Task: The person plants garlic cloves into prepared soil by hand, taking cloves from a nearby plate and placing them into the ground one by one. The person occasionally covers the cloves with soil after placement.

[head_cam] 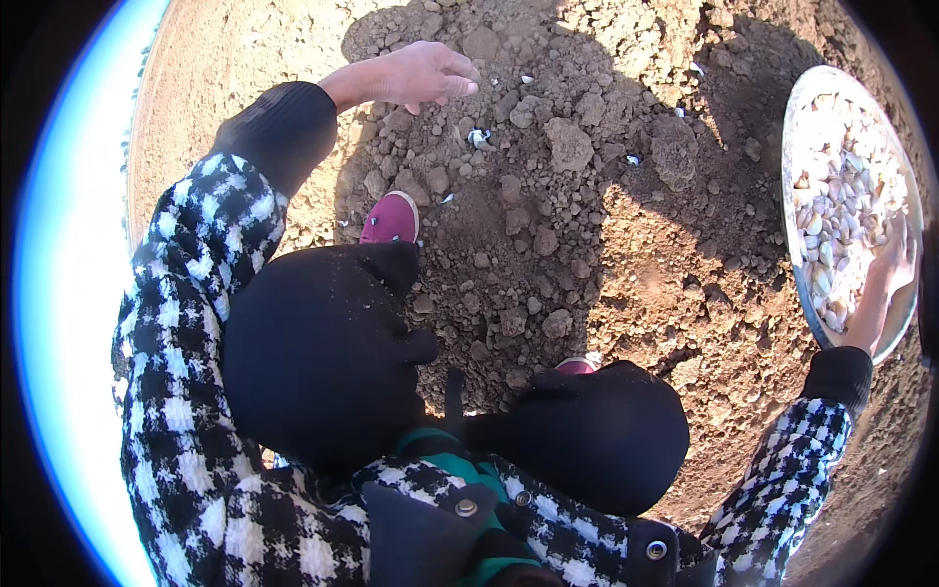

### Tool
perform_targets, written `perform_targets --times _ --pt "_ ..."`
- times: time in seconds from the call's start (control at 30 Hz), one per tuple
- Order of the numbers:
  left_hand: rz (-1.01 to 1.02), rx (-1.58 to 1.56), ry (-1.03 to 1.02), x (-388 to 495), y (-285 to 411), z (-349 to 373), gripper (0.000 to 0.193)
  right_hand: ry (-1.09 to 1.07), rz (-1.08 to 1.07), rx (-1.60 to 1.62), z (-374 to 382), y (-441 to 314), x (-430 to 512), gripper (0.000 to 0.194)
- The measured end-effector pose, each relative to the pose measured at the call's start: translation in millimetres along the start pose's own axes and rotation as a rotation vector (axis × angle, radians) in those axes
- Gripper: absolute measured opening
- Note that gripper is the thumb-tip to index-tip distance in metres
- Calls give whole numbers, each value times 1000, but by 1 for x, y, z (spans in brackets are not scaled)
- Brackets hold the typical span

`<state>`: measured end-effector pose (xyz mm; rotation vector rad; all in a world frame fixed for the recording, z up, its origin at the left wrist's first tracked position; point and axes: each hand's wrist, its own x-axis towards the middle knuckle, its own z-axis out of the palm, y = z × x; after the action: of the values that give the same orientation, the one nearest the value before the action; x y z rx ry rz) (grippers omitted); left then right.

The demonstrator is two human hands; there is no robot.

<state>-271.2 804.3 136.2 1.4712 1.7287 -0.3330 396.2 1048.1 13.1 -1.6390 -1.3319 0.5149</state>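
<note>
My left hand (425, 75) hovers over the cloddy brown soil (513, 220) at the upper middle, palm down, fingers partly bent; whether anything is under them cannot be seen. At the right, my right hand (896, 257) reaches into a wide oval-looking basin (794, 242) and touches the garlic cloves (836, 198) heaped in it. Its fingertips are washed out by glare, so their grip is unclear. Small whitish pieces, which look like cloves or bits of peel, lie scattered on the soil, one cluster (479, 137) just below my left hand.
My bent knees in black trousers (315, 352) fill the lower middle. A magenta shoe (391, 218) rests on the soil in front, the other (577, 365) shows partly by my right knee. Larger clods (568, 144) and shadows cover the ground between my left hand and the basin.
</note>
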Motion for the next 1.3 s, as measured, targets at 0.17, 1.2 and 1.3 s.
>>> perform_targets --times 0.17,1.2,1.3 --pt "198 -741 68 29 -24 8 49 -165 286 518 62 -136 -54 36" --pt "527 -2584 -395 49 -348 29 46 -1110 188 549 544 -489 -460 19" --pt "562 -2639 -329 70 -360 30 46 -863 142 161 555 -456 -406 21"
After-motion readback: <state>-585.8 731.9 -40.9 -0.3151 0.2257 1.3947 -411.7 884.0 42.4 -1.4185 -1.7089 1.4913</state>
